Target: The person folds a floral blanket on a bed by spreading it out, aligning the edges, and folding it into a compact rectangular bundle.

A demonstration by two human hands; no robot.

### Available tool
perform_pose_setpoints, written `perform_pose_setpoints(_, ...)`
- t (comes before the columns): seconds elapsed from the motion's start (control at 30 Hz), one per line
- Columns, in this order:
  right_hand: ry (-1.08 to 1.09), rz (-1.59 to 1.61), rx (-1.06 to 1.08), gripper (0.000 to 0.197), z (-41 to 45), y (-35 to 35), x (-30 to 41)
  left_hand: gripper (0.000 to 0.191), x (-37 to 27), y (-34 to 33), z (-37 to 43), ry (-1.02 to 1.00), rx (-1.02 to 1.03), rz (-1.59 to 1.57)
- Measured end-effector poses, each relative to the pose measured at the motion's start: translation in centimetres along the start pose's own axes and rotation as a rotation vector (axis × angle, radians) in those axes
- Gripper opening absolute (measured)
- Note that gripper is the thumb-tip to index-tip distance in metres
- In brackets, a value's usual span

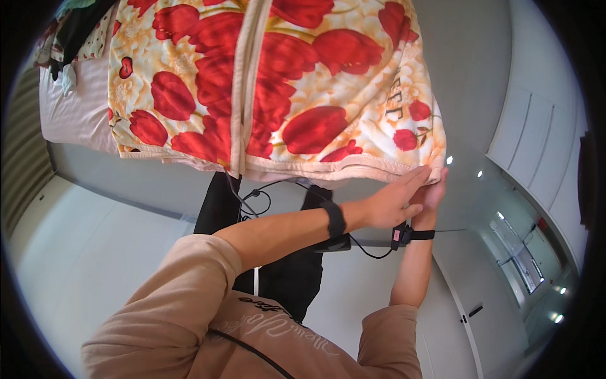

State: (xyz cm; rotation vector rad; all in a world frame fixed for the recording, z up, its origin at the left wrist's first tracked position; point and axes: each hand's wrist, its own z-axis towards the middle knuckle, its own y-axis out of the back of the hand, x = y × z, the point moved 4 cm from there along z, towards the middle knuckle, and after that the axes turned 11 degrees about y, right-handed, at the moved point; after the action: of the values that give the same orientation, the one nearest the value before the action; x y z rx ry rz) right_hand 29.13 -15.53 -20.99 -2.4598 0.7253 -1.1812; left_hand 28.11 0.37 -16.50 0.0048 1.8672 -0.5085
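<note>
A floral blanket [303, 94], red tulips on cream with a pale pink border, lies folded in layers before me. A strip of its binding runs down across the middle. At its near right corner, my left hand [395, 201] rests flat along the hem, fingers extended and touching the edge. My right hand [432, 192] is at the same corner, partly behind the left, with its fingertips against the fabric. How firmly the right hand holds the corner is hidden. Both wrists wear black straps, and a black device with a cable sits by the right one.
A pink sheeted bed [75, 113] extends to the left, with a pile of clothes [78, 38] at its far end. Black cables [270, 196] hang below the blanket's near edge, by my legs. White cabinet doors [530, 137] stand at the right.
</note>
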Motion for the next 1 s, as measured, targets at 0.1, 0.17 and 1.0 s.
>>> perform_pose_setpoints(0.1, 0.045, 0.013, -0.168, 0.053, 0.3, 2.1, -2.3, 0.054, 2.7, -1.5, -1.7, 0.070, 0.075, 0.091)
perform_pose_setpoints(0.17, 0.010, 0.205, -0.055, 0.042, 1.0, 6.0, -3.9, 0.048, 3.3, -2.2, -2.8, 0.113, 0.051, 0.250)
perform_pose_setpoints(1.0, -0.454, -0.572, 0.809, 0.031, 5.9, -0.3, -4.4, 0.032, 8.9, -3.2, -1.3, 0.926, -1.542, -0.831)
